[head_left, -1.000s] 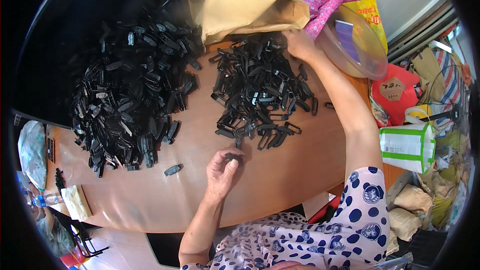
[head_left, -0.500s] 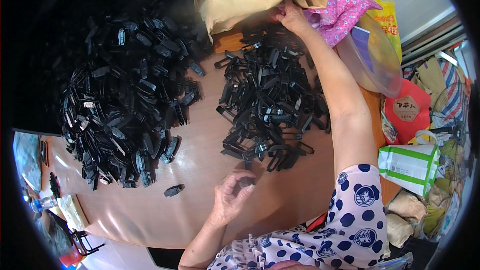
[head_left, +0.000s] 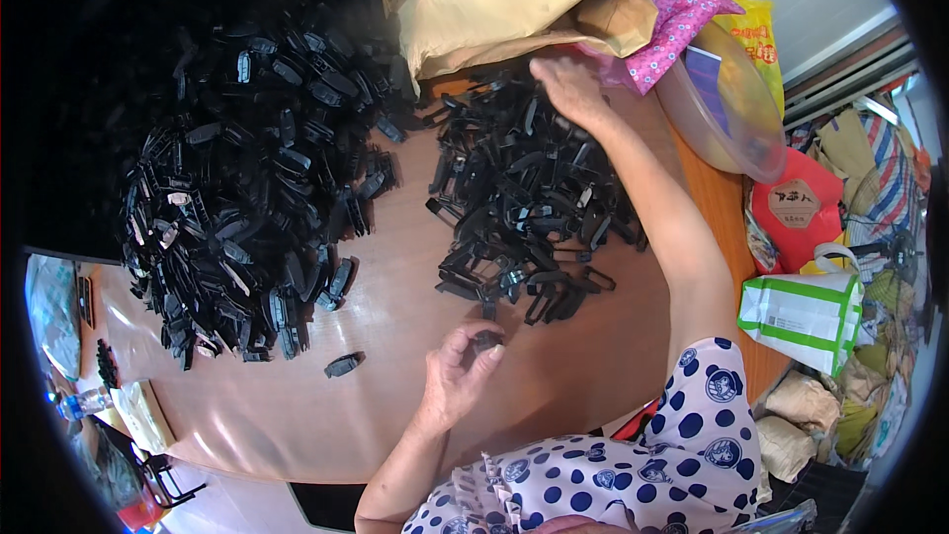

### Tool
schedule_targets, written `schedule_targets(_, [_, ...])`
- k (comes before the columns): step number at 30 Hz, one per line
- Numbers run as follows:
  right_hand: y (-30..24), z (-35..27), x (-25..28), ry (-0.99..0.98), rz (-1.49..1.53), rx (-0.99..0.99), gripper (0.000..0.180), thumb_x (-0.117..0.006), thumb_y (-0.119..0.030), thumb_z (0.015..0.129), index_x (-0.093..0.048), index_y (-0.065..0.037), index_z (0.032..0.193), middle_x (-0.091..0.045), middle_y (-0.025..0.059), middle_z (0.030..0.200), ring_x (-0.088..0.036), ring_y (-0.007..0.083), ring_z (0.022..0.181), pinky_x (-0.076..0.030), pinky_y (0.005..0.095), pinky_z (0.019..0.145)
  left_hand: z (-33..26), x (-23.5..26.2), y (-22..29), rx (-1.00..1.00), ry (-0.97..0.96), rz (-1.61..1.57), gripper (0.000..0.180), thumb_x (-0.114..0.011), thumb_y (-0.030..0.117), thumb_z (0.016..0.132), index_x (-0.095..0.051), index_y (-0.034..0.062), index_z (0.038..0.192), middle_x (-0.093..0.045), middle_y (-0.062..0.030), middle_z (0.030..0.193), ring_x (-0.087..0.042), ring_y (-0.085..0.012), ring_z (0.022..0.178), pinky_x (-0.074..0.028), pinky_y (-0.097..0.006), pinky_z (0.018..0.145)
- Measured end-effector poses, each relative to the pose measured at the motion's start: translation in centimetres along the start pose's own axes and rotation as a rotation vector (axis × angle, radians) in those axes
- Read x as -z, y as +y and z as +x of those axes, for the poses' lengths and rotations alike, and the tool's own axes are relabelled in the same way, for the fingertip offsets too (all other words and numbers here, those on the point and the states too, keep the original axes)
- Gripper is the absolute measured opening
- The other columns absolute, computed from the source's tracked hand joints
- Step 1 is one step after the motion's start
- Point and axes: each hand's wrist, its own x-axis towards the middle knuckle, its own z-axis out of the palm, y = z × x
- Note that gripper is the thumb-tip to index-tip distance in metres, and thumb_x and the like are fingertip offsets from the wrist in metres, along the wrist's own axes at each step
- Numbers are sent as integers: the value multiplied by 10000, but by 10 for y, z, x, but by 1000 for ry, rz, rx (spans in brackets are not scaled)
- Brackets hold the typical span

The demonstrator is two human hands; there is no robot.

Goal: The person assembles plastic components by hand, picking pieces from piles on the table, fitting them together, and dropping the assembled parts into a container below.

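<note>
My left hand [head_left: 460, 373] is near the table's front edge, its fingers pinched on a small black plastic part [head_left: 485, 340]. My right hand [head_left: 565, 87] reaches far across the table, resting on the back of the right pile of black plastic frame parts [head_left: 524, 208], just under a tan paper sack [head_left: 504, 0]. Whether its fingers grip a part is hidden. A larger pile of black plastic clips [head_left: 247, 188] covers the left side of the wooden table [head_left: 395, 316]. One loose clip [head_left: 343, 366] lies alone in front of that pile.
A clear plastic bowl [head_left: 727, 104] and a pink patterned cloth [head_left: 672, 25] sit at the far right of the table. Beside the table on the right stand a white and green bag [head_left: 806, 316], a red bag [head_left: 796, 208] and other sacks. A bottle [head_left: 84, 402] lies lower left.
My right hand has moved from the sack's mouth down onto the back of the right pile. My left hand has lifted slightly off the table, still pinching the small black part.
</note>
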Motion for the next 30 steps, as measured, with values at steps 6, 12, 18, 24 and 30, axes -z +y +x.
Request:
schedule_targets(6, [-65,-99,-1,16,101,247,508,-377,-515,954,-563,-143,1246,-561,157,1176,-508,384,1101,-425,504,911,0,-1,-2,-47,23,-96,260,-667,222,885,-596,7,1013,-598,-66,1002,-536,-130,909,-426,-271,825])
schedule_targets(12, [-48,-92,27,324,14,199,388,-517,-437,910,-610,-127,1123,-572,136,1091,-543,333,1011,-433,497,820,-1,-1,-7,-120,51,-10,171,-649,130,882,-610,16,1004,-629,-54,917,-551,-124,810,-467,-268,757])
schedule_targets(18, [61,-53,25,135,82,-18,518,-388,-496,947,-540,-132,1282,-490,182,1331,-413,358,1264,-314,485,1043,1,-1,-6,-88,14,25,172,-643,155,891,-612,21,995,-635,-58,908,-562,-122,812,-469,-267,760])
schedule_targets(24, [0,-110,-1,56,349,307,478,-391,-405,975,-597,-26,1181,-557,155,1266,-468,317,1229,-337,405,1047,-1,-1,-4,-115,70,-140,273,-582,260,941,-566,-5,1006,-642,-69,939,-562,-115,837,-456,-264,770])
schedule_targets(30, [-9,-142,-31,300,269,575,327,-444,-254,978,-600,-3,1120,-598,190,1157,-531,362,1099,-402,419,966,-1,-5,4,-193,71,-54,216,-504,186,960,-557,-11,1032,-623,-61,824,-566,-106,745,-472,-248,671])
